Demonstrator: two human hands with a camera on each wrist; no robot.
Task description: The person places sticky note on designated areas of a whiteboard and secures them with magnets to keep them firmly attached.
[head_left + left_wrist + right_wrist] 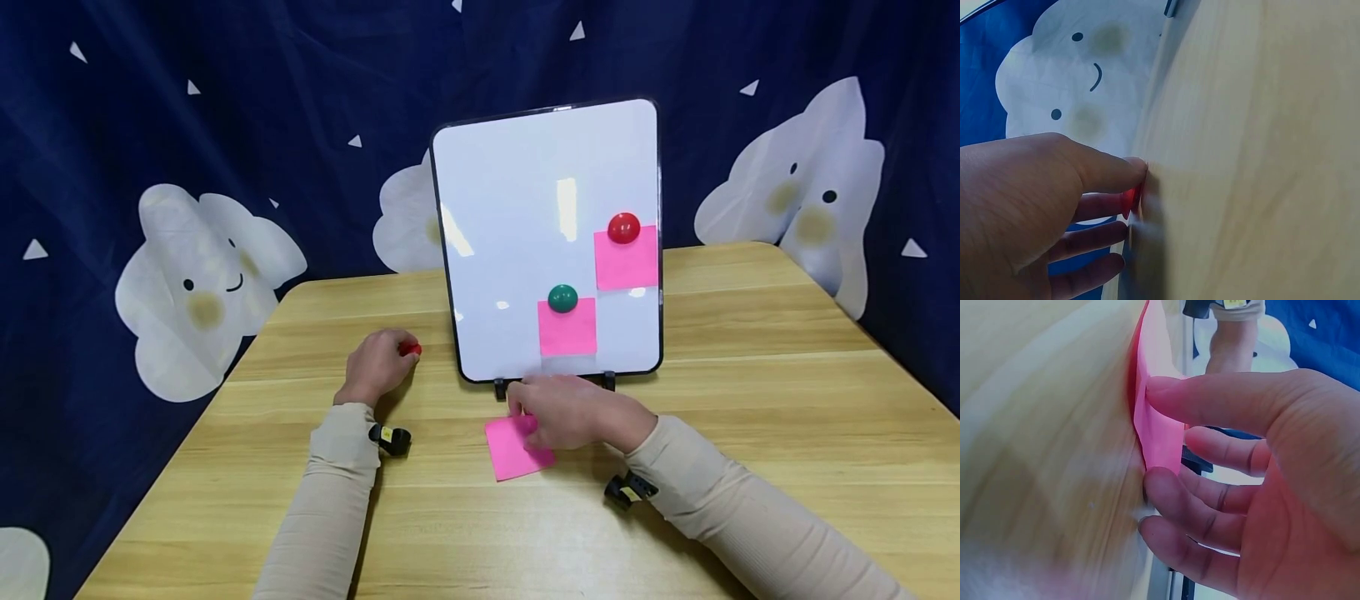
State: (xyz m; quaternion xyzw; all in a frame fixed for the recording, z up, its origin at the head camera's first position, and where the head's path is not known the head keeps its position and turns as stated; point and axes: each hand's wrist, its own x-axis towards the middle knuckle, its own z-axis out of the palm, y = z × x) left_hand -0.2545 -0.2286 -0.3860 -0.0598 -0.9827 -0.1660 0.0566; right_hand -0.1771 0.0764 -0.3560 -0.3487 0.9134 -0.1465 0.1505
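Observation:
At the left of the table, my left hand (377, 364) pinches a red round magnet (411, 348) between thumb and fingers, close to the tabletop. The left wrist view shows that magnet (1129, 201) mostly covered by the fingertips. In front of the whiteboard (510, 208), my right hand (577, 410) takes a pink sticky note (512, 452) by its right and far edges. Up close in the right wrist view, the thumb lies on the note (1161, 434), which is bent and partly raised off the wood; the other fingers curl at its edge.
The whiteboard stands on black feet (500, 388). On it, a green magnet (562, 298) tops a lower pink note (567, 329), and another red magnet (624, 227) tops a higher pink note (627, 265). A dark blue cloud-patterned curtain (247, 100) hangs behind the wooden table (450, 542).

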